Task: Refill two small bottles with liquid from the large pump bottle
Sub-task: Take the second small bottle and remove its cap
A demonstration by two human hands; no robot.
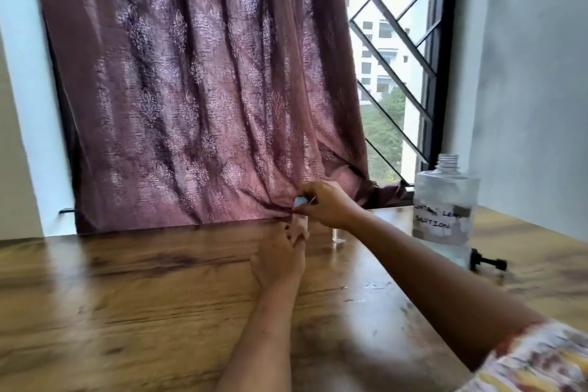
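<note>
left hand (281, 256) grips small bottle (300, 223) | right hand (327, 204) pinches cap (300, 201) (seemingly; blurred)

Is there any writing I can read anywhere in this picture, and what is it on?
"SOLUTION": handwritten, second line of the label on the large bottle, blurred but legible.
The label's first line looks like "CONTACT LENS", but it is too blurred and partly covered to be sure.
No other writing shows: none on the small bottle in the person's hands, the pump head or the table.

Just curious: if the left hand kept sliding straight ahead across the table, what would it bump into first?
Probably the curtain hanging at the table's far edge; the left hand already holds a small bottle, though depth is unclear.
</note>
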